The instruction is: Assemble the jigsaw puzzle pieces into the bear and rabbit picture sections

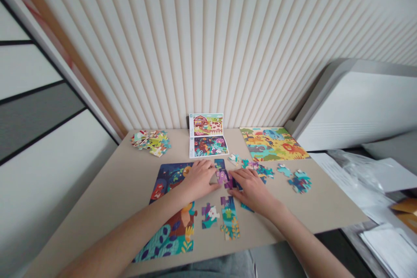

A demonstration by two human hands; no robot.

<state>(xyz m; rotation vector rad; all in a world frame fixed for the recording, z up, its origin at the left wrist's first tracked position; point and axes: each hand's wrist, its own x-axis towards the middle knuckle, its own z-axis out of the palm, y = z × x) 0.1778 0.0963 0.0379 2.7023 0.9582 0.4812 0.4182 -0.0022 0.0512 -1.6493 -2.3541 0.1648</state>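
Note:
My left hand [200, 179] lies palm down over the upper right of a partly joined dark-blue jigsaw puzzle [163, 236]. Its fingers are stretched out, the thumb apart, beside a pink-and-purple puzzle piece [222, 176]. From the other side, my right hand [253, 190] has its index finger and thumb on the edges of a purple puzzle piece [230, 182], partly hidden under the fingers. Below the hands lie a joined strip with a green frog [228, 213] and a puzzle piece with a white animal [213, 213].
A picture card [208, 147] leans against the pleated wall. Loose pieces lie in a pile [151, 142] at the back left and in a cluster [300, 181] at the right. A finished animal puzzle [272, 144] lies at the back right. Papers [389, 243] are beyond the table's right edge.

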